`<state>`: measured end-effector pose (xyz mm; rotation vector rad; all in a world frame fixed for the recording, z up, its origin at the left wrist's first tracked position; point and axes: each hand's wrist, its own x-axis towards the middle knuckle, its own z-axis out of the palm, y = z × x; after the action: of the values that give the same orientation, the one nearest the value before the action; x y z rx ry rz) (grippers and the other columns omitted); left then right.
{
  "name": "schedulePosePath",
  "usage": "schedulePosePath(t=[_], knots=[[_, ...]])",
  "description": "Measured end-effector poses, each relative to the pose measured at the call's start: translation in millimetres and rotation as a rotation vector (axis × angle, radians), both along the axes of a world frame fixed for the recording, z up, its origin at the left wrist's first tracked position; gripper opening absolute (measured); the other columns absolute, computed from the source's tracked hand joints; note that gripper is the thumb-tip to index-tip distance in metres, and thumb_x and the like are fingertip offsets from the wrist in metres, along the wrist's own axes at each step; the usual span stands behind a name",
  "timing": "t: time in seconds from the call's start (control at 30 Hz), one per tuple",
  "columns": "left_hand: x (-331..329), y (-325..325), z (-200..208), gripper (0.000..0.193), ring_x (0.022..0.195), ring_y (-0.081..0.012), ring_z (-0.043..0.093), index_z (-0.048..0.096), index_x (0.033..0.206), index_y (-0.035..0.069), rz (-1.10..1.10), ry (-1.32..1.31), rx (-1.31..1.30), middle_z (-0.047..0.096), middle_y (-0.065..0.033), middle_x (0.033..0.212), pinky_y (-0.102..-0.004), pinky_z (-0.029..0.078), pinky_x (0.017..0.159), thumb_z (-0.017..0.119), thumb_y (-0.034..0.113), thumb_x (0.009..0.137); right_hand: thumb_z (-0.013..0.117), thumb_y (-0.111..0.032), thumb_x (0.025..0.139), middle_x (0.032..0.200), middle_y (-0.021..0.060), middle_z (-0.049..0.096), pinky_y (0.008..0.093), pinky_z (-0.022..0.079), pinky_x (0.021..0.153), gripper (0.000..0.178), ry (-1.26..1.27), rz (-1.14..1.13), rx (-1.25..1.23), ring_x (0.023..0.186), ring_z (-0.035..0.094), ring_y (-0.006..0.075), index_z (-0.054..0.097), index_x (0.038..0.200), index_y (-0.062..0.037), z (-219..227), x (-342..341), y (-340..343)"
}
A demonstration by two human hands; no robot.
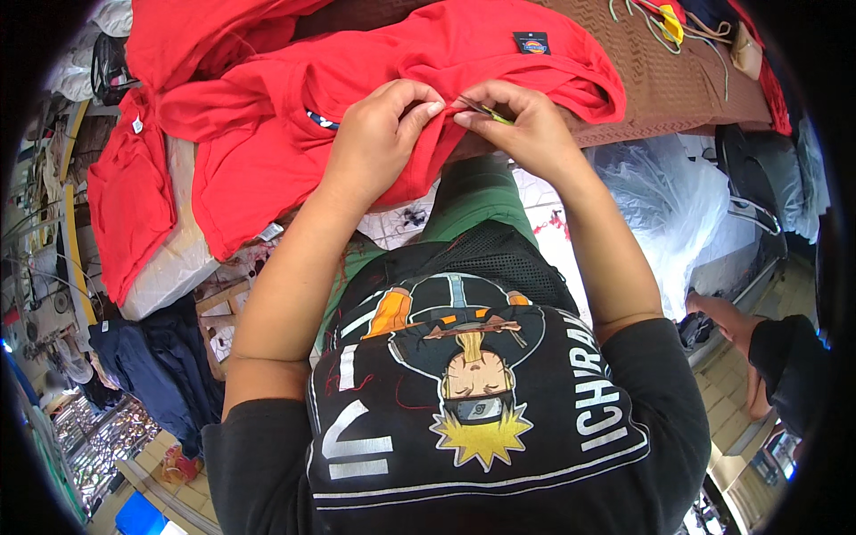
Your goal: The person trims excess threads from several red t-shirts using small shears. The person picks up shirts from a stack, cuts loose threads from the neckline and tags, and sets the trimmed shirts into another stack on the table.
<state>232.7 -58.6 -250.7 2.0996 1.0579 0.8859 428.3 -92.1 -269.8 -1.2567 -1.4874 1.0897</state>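
A red knit garment [357, 71] lies spread over the table's near side, with a dark label sewn near its far right part. My left hand [379, 134] pinches a fold of this garment between thumb and fingers. Close beside it, my right hand [530, 129] is closed around small thread snips [484, 111] with dark blades and a yellow-green part. The blades point left, toward the pinched fabric. The fingertips of both hands nearly meet at the fold. Whether the blades touch the cloth is hard to tell.
Brown textured cloth [682, 94] covers the table. More red fabric [134, 196] hangs at the left over a pale, wrapped edge. Cords and a yellow piece [670, 25] lie far right. Below are a clear plastic bag [655, 192] and navy cloth [160, 370]. Another person [789, 361] is at right.
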Motion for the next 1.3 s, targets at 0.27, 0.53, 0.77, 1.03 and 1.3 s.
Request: schedulePosePath(t=[0.27, 0.53, 0.77, 1.03, 1.3], knots=[[-6, 6, 14, 0.014, 0.086, -0.0189, 0.068, 0.067, 0.098, 0.001, -0.147, 0.099, 0.061, 0.069, -0.0094, 0.094, -0.0283, 0.053, 0.077, 0.064, 0.006, 0.086, 0.068, -0.019, 0.086, 0.081, 0.007, 0.063, 0.0288, 0.05, 0.07, 0.022, -0.455, 0.156, 0.206, 0.076, 0.062, 0.0152, 0.062, 0.097, -0.0009, 49, 20, -9], [-4, 4, 17, 0.013, 0.086, -0.0181, 0.068, 0.068, 0.097, 0.001, -0.161, 0.097, 0.078, 0.069, -0.0084, 0.094, -0.0277, 0.053, 0.078, 0.064, 0.005, 0.085, 0.071, -0.02, 0.081, 0.08, 0.0105, 0.064, 0.0333, 0.048, 0.062, 0.019, -0.625, 0.162, 0.331, 0.071, 0.064, 0.0263, 0.064, 0.091, -0.0044, 57, 13, -7], [-4, 5, 13, 0.016, 0.085, -0.0113, 0.066, 0.066, 0.101, 0.0, -0.111, 0.075, -0.137, 0.07, -0.0071, 0.092, -0.0249, 0.052, 0.077, 0.063, 0.007, 0.088, 0.071, -0.019, 0.081, 0.079, 0.0106, 0.064, 0.0342, 0.048, 0.062, 0.018, -0.654, 0.166, 0.312, 0.071, 0.063, 0.0275, 0.063, 0.09, -0.0052, 56, 14, -5], [-1, 4, 13, 0.016, 0.084, -0.0108, 0.065, 0.066, 0.102, -0.001, -0.121, 0.056, -0.136, 0.071, -0.0077, 0.091, -0.0251, 0.052, 0.077, 0.062, 0.009, 0.09, 0.071, -0.019, 0.08, 0.079, 0.0104, 0.062, 0.0363, 0.048, 0.061, 0.02, -0.706, 0.146, 0.407, 0.069, 0.062, 0.0292, 0.062, 0.09, -0.0051, 57, 12, -2], [-38, 15, 62, 0.015, 0.078, -0.0173, 0.063, 0.065, 0.096, -0.003, -0.555, 0.042, -0.17, 0.067, -0.0105, 0.09, -0.029, 0.049, 0.072, 0.059, 0.009, 0.091, 0.07, -0.028, 0.079, 0.082, 0.0085, 0.067, 0.0387, 0.05, 0.065, 0.024, -0.741, 0.072, 0.367, 0.075, 0.065, 0.0272, 0.064, 0.09, -0.0072, 66, 25, -3]])
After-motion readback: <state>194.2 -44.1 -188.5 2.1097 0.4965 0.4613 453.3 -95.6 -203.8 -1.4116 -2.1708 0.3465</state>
